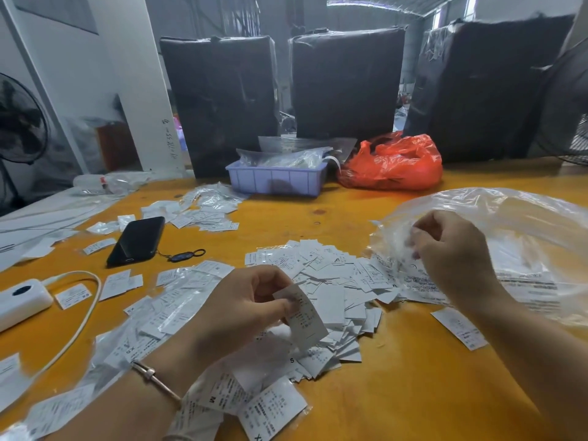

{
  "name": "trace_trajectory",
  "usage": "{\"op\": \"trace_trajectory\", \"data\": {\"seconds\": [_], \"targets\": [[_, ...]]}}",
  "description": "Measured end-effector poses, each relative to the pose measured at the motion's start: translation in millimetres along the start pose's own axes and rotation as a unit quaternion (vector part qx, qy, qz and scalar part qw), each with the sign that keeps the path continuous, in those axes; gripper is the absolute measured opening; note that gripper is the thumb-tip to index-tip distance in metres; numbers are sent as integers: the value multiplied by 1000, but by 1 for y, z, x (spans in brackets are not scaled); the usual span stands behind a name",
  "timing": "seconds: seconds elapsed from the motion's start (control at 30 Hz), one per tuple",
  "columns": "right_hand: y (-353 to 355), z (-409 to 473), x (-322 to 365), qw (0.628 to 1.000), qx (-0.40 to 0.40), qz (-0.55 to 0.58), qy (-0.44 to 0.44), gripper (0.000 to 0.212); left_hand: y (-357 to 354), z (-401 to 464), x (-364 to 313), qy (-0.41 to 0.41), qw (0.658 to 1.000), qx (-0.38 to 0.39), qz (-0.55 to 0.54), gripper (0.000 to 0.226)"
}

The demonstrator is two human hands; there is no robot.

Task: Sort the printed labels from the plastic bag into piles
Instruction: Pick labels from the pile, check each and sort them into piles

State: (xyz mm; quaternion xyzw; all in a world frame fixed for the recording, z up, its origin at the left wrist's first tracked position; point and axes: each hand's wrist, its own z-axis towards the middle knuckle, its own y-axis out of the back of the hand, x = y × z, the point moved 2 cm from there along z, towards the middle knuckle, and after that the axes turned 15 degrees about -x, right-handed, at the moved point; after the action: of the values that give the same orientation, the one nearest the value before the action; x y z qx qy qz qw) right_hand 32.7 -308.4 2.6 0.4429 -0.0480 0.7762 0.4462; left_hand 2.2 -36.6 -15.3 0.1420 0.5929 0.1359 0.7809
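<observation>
- A white power bank (19, 300) lay at the table's nine o'clock edge, its pale cable (83, 316) looping off toward six o'clock.
- A black phone (136, 240) rested face up at about ten o'clock from the left hand, a small keyring (186, 254) tethered to its near end.
- Loose labels in clear sleeves (165, 310) were strewn over the orange table (413, 393) from the power bank across to the left wrist; a smaller scatter (203, 208) sat beyond the phone at twelve o'clock.
- The left hand (241, 313) hovered low in the middle, a thin bracelet (156, 378) on its wrist. Its thumb and curled fingers pinched one printed label (305, 316), which stood tilted above the heap.
- A dense heap of white labels (324, 291) lay directly under and to three o'clock of that hand, touching the mouth of the bag.
- A lilac tray (276, 179) holding clear packets sat at twelve o'clock, with a red plastic bag (394, 162) just beside it at three o'clock and three black-wrapped bales (346, 81) standing behind.
- The right hand (451, 253) reached into the clear plastic bag (509, 218) at two o'clock, fingers curled inward on the film or the labels within; which of them I could not tell.
- A single label (459, 327) lay apart at five o'clock of the heap.
</observation>
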Motion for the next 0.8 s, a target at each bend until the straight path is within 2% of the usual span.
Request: {"op": "trace_trajectory", "data": {"seconds": [0.03, 0.1, 0.17, 0.23, 0.33, 0.4, 0.47, 0.67, 0.73, 0.8], "targets": [[-4, -6, 5, 992, 56, 83, -71, 9, 0, 0, 0, 5, 1000, 0, -5, 12], [-13, -22, 13, 943, 188, 197, -190, 4, 0, 1, -1, 12, 1000, 2, -21, 7], [-21, -37, 19, 902, 274, 236, -234, 18, 1, 1, -2, 22, 999, 10, -44, 6], [-25, -47, 25, 887, 304, 255, -236, 29, 2, 0, -3, 22, 998, 15, -65, 9], [-23, -52, 32, 879, 322, 275, -221, 35, 2, 0, -3, 17, 995, 17, -99, 15], [-20, -54, 35, 881, 327, 275, -201, 36, 3, 1, -4, 19, 994, 22, -101, 28], [-19, -57, 39, 889, 338, 261, -168, 36, 2, 1, -5, 18, 995, 30, -95, 31], [-23, -69, 45, 897, 352, 242, -115, 38, -4, -3, -9, -6, 994, 33, -103, 9], [-23, -69, 46, 915, 314, 237, -93, 39, -3, -2, -8, -5, 995, 13, -104, 9], [-20, -66, 47, 940, 238, 238, -55, 33, -1, 0, -6, -2, 994, -9, -105, 12]]}}
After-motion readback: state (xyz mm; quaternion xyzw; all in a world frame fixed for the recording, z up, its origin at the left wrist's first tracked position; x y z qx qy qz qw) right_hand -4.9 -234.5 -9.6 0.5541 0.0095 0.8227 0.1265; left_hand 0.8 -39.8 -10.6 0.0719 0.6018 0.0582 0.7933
